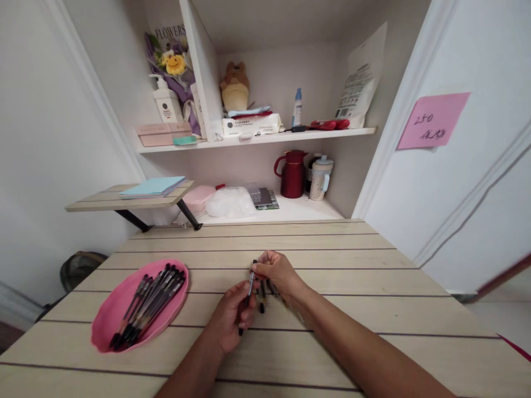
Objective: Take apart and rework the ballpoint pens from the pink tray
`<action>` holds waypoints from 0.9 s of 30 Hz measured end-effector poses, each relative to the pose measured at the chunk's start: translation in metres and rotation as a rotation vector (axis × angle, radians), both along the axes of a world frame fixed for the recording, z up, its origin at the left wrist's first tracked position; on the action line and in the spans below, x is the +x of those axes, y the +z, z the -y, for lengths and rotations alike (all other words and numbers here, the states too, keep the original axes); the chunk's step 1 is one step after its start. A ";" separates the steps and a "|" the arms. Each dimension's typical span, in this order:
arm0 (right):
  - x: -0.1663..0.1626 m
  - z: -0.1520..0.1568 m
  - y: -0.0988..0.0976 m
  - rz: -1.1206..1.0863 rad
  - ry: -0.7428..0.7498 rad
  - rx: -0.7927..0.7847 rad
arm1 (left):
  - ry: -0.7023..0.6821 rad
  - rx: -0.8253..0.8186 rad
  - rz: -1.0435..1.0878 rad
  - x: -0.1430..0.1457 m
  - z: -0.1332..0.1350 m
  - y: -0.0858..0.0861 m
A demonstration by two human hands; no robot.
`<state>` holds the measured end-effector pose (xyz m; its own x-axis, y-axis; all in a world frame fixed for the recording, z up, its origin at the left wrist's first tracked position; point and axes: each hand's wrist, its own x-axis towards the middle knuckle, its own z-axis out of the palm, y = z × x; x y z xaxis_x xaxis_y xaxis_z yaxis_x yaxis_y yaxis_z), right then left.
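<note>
My left hand (230, 319) is closed round the lower part of a black pen (250, 287) held nearly upright over the wooden table (373, 309). My right hand (277, 271) pinches the pen's top end between thumb and fingers. Under my right hand lie a few loose pens and caps (265, 292) on the table, partly hidden by the fingers. To the left, a pink oval tray (108, 315) holds several black pens (149, 304) lying side by side.
A small raised wooden stand (103, 200) with a light blue notebook (151, 187) sits at the table's far left. Behind are shelves with a red kettle (292, 174), a cup, a plastic bag, bottles and a plush toy. A pink note (431, 120) sticks to the right wall.
</note>
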<state>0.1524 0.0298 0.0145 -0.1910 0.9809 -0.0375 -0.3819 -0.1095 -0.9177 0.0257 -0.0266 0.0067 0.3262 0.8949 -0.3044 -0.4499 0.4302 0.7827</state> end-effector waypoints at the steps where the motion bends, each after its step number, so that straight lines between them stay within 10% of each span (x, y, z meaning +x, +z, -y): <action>1: 0.003 -0.003 0.001 0.001 -0.042 0.006 | -0.025 -0.006 -0.010 -0.001 0.000 0.000; 15: 0.051 -0.044 -0.009 0.161 -0.448 -0.050 | -0.168 -0.015 -0.212 -0.003 0.003 -0.002; 21: 0.059 -0.038 -0.014 0.820 -0.062 0.070 | -0.053 -0.021 -0.247 -0.004 0.002 -0.001; 27: 0.059 -0.030 -0.004 1.223 0.006 0.294 | -0.042 -0.026 -0.271 -0.002 0.002 -0.004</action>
